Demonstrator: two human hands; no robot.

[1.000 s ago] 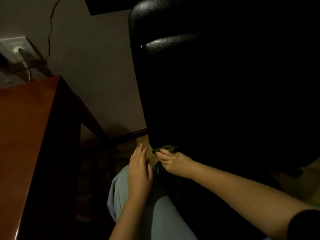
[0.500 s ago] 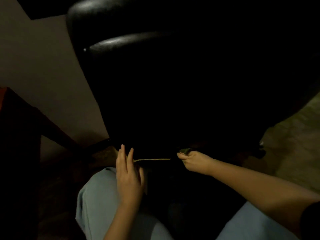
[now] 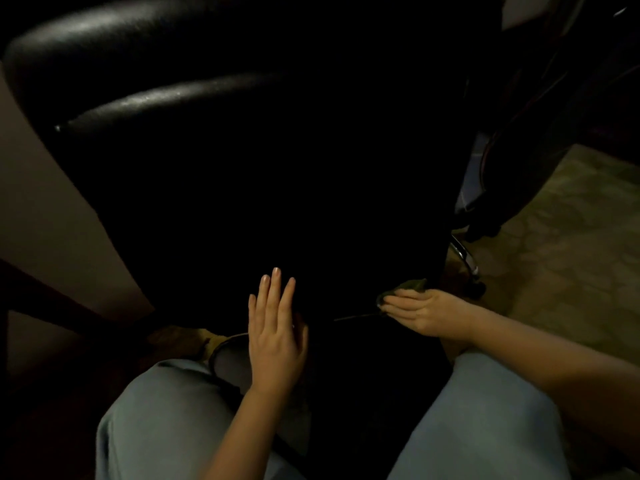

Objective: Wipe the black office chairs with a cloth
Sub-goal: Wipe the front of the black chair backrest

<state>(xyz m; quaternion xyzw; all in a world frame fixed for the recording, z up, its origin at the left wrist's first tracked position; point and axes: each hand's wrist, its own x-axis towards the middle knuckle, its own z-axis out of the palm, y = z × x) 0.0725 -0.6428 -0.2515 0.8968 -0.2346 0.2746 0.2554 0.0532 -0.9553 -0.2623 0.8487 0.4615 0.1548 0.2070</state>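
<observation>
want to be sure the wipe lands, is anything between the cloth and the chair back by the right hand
Nothing visible. The right hand presses the green cloth against the black chair back, low and near its edge. The left hand lies flat on the chair, apart from the cloth.

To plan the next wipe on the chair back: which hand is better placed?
Right, probably. The right hand presses the green cloth against the lower edge of the black chair; the left hand lies flat on it, bare.

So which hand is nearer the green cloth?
Right. The right hand presses the green cloth against the black office chair; the left hand lies flat on it, apart from the cloth.
</observation>
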